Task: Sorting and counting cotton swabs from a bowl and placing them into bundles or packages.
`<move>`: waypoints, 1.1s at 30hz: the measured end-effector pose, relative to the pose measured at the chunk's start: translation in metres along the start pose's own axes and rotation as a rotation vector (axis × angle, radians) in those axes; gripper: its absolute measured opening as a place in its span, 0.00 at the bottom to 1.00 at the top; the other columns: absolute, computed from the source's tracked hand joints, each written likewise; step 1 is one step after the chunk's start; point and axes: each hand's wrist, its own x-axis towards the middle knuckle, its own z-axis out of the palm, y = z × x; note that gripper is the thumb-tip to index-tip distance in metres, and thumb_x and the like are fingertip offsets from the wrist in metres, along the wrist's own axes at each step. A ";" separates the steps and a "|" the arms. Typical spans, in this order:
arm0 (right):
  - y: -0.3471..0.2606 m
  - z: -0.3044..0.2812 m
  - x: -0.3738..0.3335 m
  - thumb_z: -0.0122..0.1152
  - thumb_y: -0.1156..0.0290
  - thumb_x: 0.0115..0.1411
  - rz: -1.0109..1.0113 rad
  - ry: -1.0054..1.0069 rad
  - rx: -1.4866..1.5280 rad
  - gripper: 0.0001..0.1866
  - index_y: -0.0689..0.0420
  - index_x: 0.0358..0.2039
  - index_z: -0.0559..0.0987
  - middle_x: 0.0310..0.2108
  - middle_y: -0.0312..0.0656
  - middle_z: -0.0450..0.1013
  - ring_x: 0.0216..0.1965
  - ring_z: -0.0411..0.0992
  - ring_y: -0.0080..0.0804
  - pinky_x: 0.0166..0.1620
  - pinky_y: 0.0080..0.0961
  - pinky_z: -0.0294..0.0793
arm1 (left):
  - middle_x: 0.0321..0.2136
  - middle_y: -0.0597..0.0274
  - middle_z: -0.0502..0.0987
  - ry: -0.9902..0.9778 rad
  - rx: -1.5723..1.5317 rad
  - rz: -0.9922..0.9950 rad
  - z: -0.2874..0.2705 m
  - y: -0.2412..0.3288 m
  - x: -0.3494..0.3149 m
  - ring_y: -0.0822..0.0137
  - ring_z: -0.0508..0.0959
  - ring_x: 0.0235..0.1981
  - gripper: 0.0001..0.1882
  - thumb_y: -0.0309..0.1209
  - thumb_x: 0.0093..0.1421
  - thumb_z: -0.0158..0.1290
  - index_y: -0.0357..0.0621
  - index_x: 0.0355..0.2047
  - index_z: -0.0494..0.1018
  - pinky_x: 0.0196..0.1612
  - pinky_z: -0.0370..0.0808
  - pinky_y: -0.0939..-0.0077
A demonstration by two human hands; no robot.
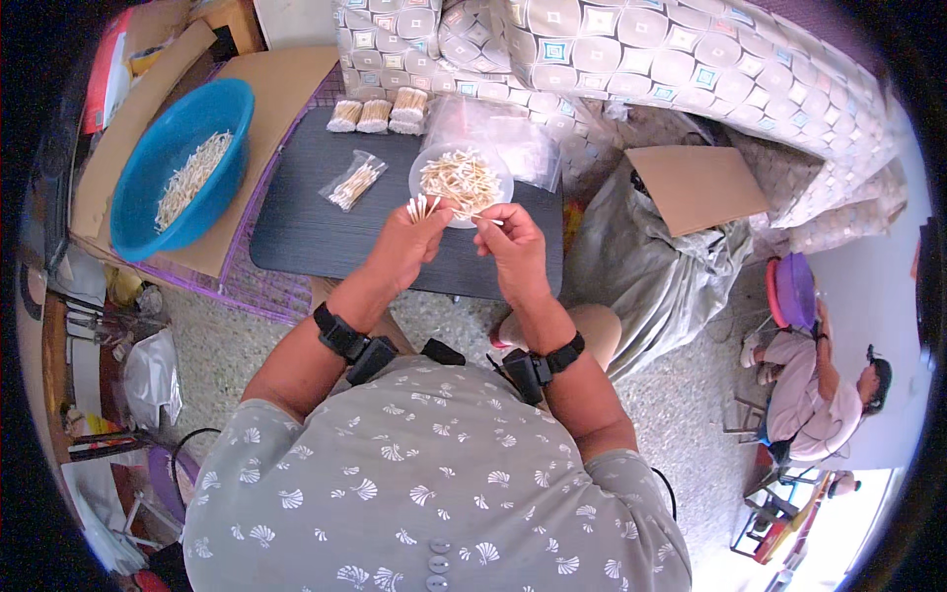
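My left hand (pixel 407 241) is closed round a small bunch of cotton swabs (pixel 421 208), their white tips fanning out above the fingers. Just to its right, my right hand (pixel 512 249) pinches a cotton swab (pixel 490 221) between thumb and forefinger. Both hands are at the near rim of a round white bowl (pixel 505 187) heaped with loose cotton swabs (pixel 460 182). Left of the bowl, a clear bag of swabs (pixel 353 182) lies on the dark table (pixel 306 222). Several bundles of swabs (pixel 375 114) stand at the table's far edge.
Clear plastic bags (pixel 528 148) lie behind the bowl. A blue basin (pixel 128 202) with more swabs rests on cardboard (pixel 271 94) at the left. To the right are a large grey sack (pixel 641 266) under a cardboard piece (pixel 695 187) and, farther off, a seated person (pixel 814 405).
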 end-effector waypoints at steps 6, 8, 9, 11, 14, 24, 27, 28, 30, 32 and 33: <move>0.002 -0.003 -0.001 0.59 0.75 0.59 0.037 -0.017 0.073 0.06 0.58 0.36 0.74 0.26 0.33 0.72 0.25 0.69 0.18 0.28 0.15 0.70 | 0.16 0.77 0.64 -0.013 0.043 0.013 0.001 -0.001 -0.001 0.83 0.58 0.12 0.08 0.31 0.60 0.54 0.44 0.39 0.73 0.14 0.51 0.86; 0.002 -0.003 -0.002 0.59 0.74 0.59 0.039 -0.014 0.094 0.06 0.58 0.37 0.74 0.26 0.33 0.72 0.25 0.69 0.17 0.28 0.15 0.70 | 0.16 0.77 0.64 -0.013 0.063 0.017 0.003 -0.001 -0.002 0.83 0.58 0.12 0.08 0.31 0.60 0.54 0.44 0.39 0.74 0.14 0.51 0.86; 0.001 -0.003 -0.002 0.59 0.74 0.59 0.041 -0.012 0.114 0.06 0.58 0.37 0.74 0.26 0.33 0.72 0.24 0.69 0.17 0.28 0.15 0.70 | 0.16 0.77 0.65 -0.012 0.080 0.022 0.003 -0.001 -0.002 0.83 0.58 0.12 0.08 0.31 0.59 0.54 0.44 0.38 0.74 0.14 0.51 0.85; 0.000 -0.003 -0.003 0.59 0.74 0.59 0.045 -0.015 0.113 0.06 0.58 0.37 0.75 0.25 0.32 0.72 0.25 0.69 0.17 0.28 0.15 0.70 | 0.16 0.77 0.65 -0.002 0.128 0.027 0.004 -0.002 -0.003 0.83 0.58 0.12 0.08 0.31 0.59 0.54 0.44 0.38 0.74 0.14 0.51 0.86; -0.001 -0.002 -0.004 0.59 0.74 0.59 0.037 -0.033 0.080 0.06 0.58 0.37 0.75 0.25 0.32 0.72 0.25 0.68 0.16 0.28 0.15 0.70 | 0.16 0.78 0.64 -0.006 0.222 -0.002 0.008 -0.002 -0.007 0.83 0.59 0.13 0.08 0.32 0.60 0.54 0.45 0.38 0.73 0.15 0.52 0.86; -0.003 -0.001 -0.007 0.56 0.74 0.60 -0.072 -0.103 -0.270 0.04 0.60 0.30 0.72 0.24 0.34 0.72 0.24 0.68 0.17 0.27 0.17 0.69 | 0.17 0.78 0.66 -0.035 0.228 0.030 0.012 0.002 -0.005 0.84 0.58 0.14 0.10 0.37 0.62 0.51 0.47 0.40 0.73 0.15 0.53 0.87; 0.001 -0.004 -0.009 0.56 0.74 0.59 -0.045 -0.144 -0.357 0.04 0.60 0.30 0.72 0.23 0.34 0.71 0.23 0.67 0.17 0.27 0.17 0.68 | 0.17 0.78 0.67 -0.060 0.246 0.018 0.015 0.009 -0.004 0.84 0.58 0.14 0.11 0.37 0.63 0.51 0.46 0.40 0.74 0.16 0.53 0.87; 0.004 -0.005 -0.009 0.56 0.74 0.59 -0.046 -0.144 -0.356 0.04 0.60 0.30 0.72 0.23 0.34 0.71 0.23 0.67 0.17 0.27 0.17 0.68 | 0.17 0.78 0.67 -0.060 0.246 0.019 0.014 0.009 -0.003 0.84 0.58 0.14 0.11 0.37 0.63 0.51 0.46 0.40 0.74 0.16 0.53 0.87; 0.008 -0.005 -0.010 0.57 0.74 0.59 -0.091 -0.159 -0.376 0.04 0.59 0.30 0.72 0.21 0.33 0.70 0.22 0.66 0.17 0.26 0.18 0.67 | 0.18 0.77 0.68 -0.103 0.220 -0.008 0.012 0.006 0.000 0.84 0.58 0.14 0.10 0.36 0.62 0.51 0.45 0.40 0.75 0.16 0.52 0.87; 0.009 -0.008 -0.011 0.56 0.75 0.60 -0.063 -0.173 -0.399 0.03 0.59 0.31 0.72 0.24 0.32 0.71 0.24 0.67 0.16 0.28 0.16 0.68 | 0.18 0.77 0.68 -0.106 0.230 -0.004 0.013 0.004 -0.001 0.84 0.58 0.14 0.10 0.36 0.62 0.51 0.45 0.39 0.76 0.16 0.52 0.87; 0.008 -0.009 -0.011 0.54 0.76 0.61 -0.034 -0.189 -0.423 0.02 0.59 0.32 0.72 0.26 0.31 0.71 0.27 0.67 0.15 0.30 0.14 0.69 | 0.18 0.77 0.68 -0.109 0.239 0.001 0.014 0.004 -0.002 0.84 0.58 0.14 0.10 0.36 0.62 0.52 0.45 0.39 0.76 0.16 0.52 0.87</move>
